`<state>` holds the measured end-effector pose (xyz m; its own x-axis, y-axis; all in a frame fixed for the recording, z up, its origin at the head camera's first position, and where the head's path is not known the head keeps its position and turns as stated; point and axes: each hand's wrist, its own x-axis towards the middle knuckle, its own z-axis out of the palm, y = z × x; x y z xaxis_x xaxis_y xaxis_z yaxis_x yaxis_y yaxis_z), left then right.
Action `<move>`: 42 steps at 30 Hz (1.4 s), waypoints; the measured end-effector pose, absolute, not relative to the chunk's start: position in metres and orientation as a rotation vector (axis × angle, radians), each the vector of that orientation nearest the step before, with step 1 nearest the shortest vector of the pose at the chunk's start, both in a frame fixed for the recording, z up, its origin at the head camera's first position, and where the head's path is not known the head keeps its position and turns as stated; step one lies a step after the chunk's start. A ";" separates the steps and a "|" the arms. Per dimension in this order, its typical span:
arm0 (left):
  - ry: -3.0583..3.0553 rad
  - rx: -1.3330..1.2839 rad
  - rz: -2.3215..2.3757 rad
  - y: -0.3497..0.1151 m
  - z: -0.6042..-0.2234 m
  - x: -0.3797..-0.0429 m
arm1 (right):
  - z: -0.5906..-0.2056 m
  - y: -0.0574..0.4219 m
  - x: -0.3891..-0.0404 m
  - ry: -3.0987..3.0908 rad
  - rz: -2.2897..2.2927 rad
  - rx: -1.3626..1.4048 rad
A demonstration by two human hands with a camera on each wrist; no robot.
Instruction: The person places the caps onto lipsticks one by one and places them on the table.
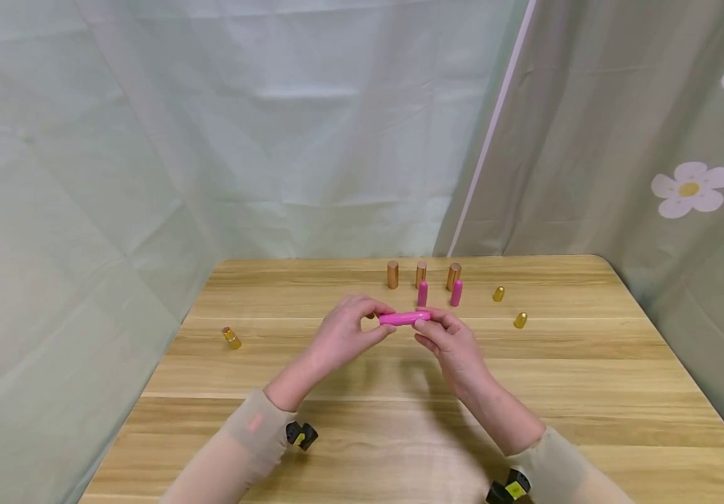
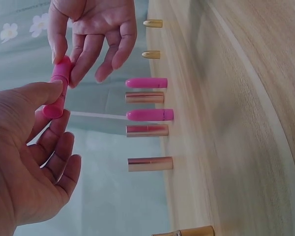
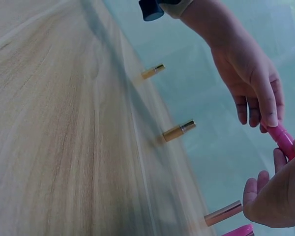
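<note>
Both hands hold a glossy pink lipstick tube [image 1: 405, 318] level above the table, one hand at each end. My left hand [image 1: 344, 330] pinches its flat end between thumb and forefinger. At the rounded end, the thumb and fingers of my right hand [image 1: 459, 350] grip it. A seam crosses the tube [image 2: 60, 83] in the left wrist view. Just beyond the hands stand two more pink lipstick tubes, one on the left [image 1: 422, 294] and one on the right [image 1: 456, 292], rounded ends up.
Three copper-coloured cylinders [image 1: 393, 274] stand in a row near the table's back edge. Two bullet-shaped gold caps [image 1: 520, 320] are at the right. Gold tubes with narrower collars [image 3: 179, 131] stand at the left. Curtains [image 1: 337, 140] hang behind the wooden table [image 1: 589, 392].
</note>
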<state>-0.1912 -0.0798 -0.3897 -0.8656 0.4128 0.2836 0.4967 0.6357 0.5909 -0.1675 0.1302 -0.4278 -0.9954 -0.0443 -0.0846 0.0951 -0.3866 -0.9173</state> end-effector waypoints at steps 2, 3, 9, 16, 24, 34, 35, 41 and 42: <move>-2.725 -0.766 -1.050 -0.079 -0.390 -0.190 | -0.429 0.129 -0.167 1.687 -2.552 0.069; -2.721 -0.766 -1.051 -0.078 -0.390 -0.190 | -0.429 0.129 -0.167 1.685 -2.554 0.067; -2.694 -0.784 -1.054 -0.076 -0.392 -0.190 | -0.430 0.128 -0.165 1.683 -2.565 0.067; -2.668 -0.804 -1.040 -0.075 -0.394 -0.188 | -0.430 0.127 -0.163 1.668 -2.597 0.056; -2.677 -0.800 -1.028 -0.074 -0.396 -0.186 | -0.432 0.128 -0.162 1.686 -2.595 0.054; -2.708 -0.760 -1.070 -0.066 -0.400 -0.187 | -0.438 0.128 -0.165 1.783 -2.558 0.073; -2.719 -0.749 -1.073 -0.065 -0.401 -0.187 | -0.439 0.129 -0.165 1.828 -2.536 0.068; -2.805 -0.722 -0.890 -0.057 -0.409 -0.191 | -0.444 0.136 -0.169 2.259 -2.309 -0.085; -2.809 -0.735 -0.843 -0.055 -0.411 -0.193 | -0.445 0.137 -0.170 2.311 -2.284 -0.122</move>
